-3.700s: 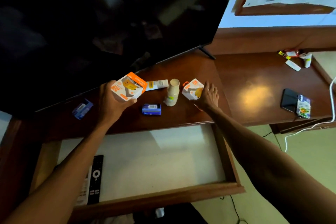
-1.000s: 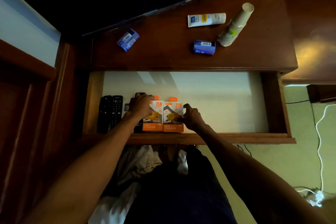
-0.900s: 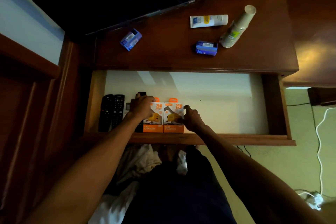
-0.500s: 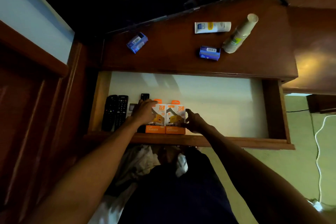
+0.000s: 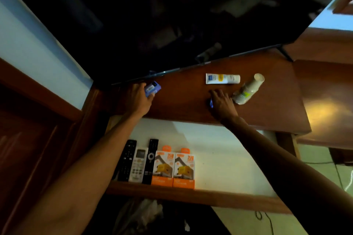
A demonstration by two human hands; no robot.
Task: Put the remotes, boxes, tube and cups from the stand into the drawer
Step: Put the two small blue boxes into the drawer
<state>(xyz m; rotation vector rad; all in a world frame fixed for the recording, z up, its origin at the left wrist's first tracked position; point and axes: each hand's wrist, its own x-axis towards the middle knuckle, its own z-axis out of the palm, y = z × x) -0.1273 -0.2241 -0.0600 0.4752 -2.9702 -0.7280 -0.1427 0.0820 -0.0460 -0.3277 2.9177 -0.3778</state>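
Note:
On the wooden stand top (image 5: 267, 112), my left hand (image 5: 138, 99) closes around a small blue box (image 5: 152, 88) near the TV's lower edge. My right hand (image 5: 221, 102) lies over a second blue box (image 5: 211, 103). Only a blue sliver of this box shows by my thumb. A white tube (image 5: 222, 79) lies flat behind my right hand. A stack of paper cups (image 5: 248, 89) leans just right of it. The open drawer (image 5: 191, 194) holds three remotes (image 5: 138, 165) side by side. Two orange charger boxes (image 5: 172, 169) stand to their right.
A large dark TV (image 5: 172, 15) hangs over the back of the stand. The drawer's white floor (image 5: 229, 158) is bare right of the orange boxes. A lower wooden surface (image 5: 328, 101) adjoins on the right. Cables lie on the floor at bottom right.
Both hands left the orange boxes in the drawer and reached up to the stand top. The left one took the left blue box and the right one landed on the other.

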